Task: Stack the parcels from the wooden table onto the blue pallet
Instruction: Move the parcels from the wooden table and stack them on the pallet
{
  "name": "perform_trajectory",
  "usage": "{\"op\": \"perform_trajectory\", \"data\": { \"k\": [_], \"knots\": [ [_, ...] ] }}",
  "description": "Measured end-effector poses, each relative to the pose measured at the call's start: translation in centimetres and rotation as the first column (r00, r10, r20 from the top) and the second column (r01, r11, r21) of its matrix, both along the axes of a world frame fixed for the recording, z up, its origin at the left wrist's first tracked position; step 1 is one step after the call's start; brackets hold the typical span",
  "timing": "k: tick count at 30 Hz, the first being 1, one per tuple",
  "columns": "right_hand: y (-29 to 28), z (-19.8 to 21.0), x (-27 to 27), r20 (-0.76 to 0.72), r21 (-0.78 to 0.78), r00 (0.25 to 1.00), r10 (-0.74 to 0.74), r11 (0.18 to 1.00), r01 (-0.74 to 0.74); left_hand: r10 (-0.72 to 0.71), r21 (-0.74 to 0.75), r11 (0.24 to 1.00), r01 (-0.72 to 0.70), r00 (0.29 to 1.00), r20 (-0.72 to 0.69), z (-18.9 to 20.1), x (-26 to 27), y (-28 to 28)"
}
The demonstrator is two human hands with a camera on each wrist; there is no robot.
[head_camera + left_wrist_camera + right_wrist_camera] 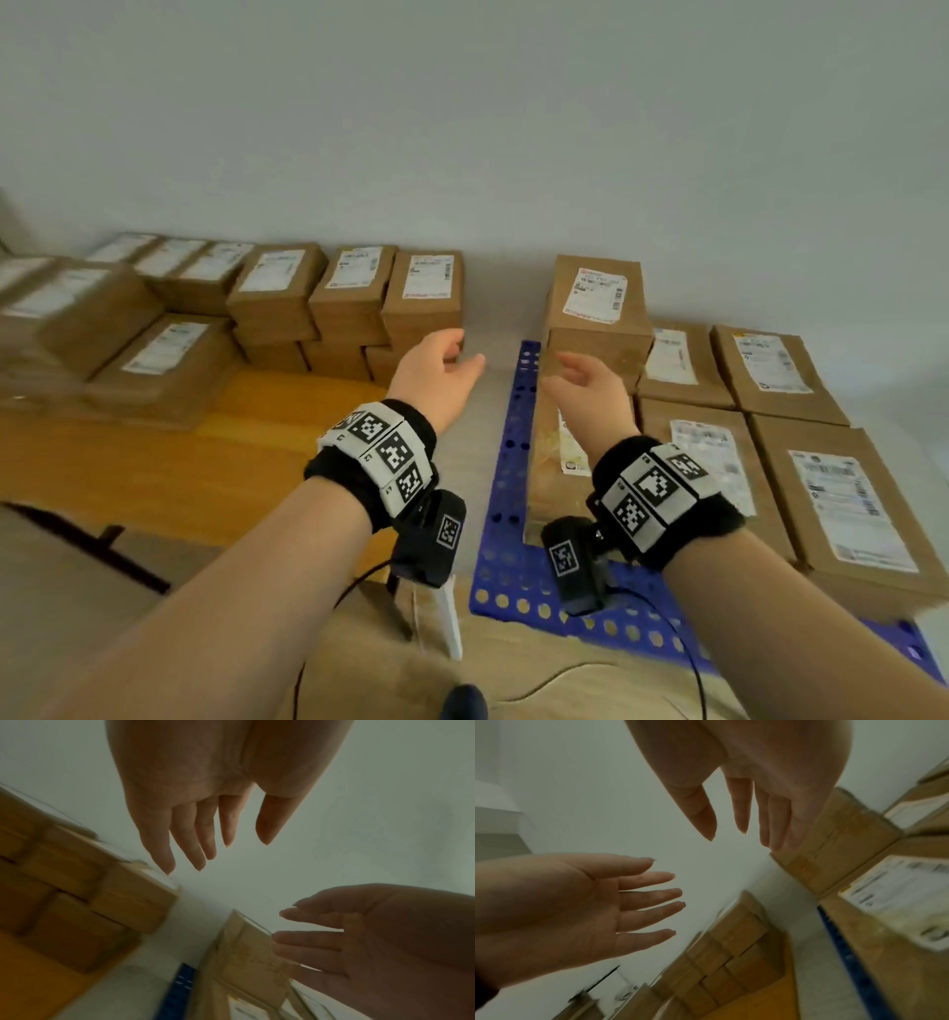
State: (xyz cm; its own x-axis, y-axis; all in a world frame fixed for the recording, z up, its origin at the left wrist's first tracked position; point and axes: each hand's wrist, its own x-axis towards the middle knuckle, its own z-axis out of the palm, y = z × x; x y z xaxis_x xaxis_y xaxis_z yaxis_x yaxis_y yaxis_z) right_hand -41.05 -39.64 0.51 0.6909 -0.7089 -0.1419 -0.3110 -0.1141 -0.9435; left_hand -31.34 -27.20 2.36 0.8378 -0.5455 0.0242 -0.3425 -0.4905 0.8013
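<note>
Several brown cardboard parcels (pixel 423 298) with white labels stand stacked along the back and left of the wooden table (pixel 205 462). On the right, the blue perforated pallet (pixel 513 442) carries a flat layer of parcels (pixel 842 503) and a taller stack (pixel 595 303) at its far left corner. My left hand (pixel 436 370) hovers with straight fingers just in front of the table's rightmost stack and holds nothing. My right hand (pixel 585 380) is also spread and empty, beside the tall pallet stack. Both wrist views show the left hand (pixel 200 821) and the right hand (pixel 744 801) with bare palms facing each other.
A plain pale wall (pixel 462 128) rises right behind the table and pallet. A strip of pale floor (pixel 482 401) separates them. Black cables (pixel 688 668) trail from the wrist cameras. A dark table frame bar (pixel 82 539) crosses the lower left.
</note>
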Motion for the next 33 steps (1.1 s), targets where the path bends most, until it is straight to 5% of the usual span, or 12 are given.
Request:
{"op": "perform_trajectory", "data": {
  "k": [10, 21, 33],
  "knots": [
    [11.1, 2.3, 9.0, 0.031, -0.052, 0.978, 0.206, 0.978, -0.204, 0.213, -0.079, 0.973, -0.216, 0.976, -0.044, 1.0, 5.8, 13.3],
    [31.1, -1.2, 26.3, -0.006, 0.203, 0.949, 0.316, 0.929, -0.309, 0.277, 0.069, 0.958, -0.277, 0.961, 0.012, -1.1, 19.8, 32.8],
    [33.9, -7.7, 38.7, -0.178, 0.331, 0.932, 0.316, 0.911, -0.246, 0.337, 0.131, 0.939, -0.319, 0.930, -0.149, -6.3, 32.0, 36.8]
  ]
}}
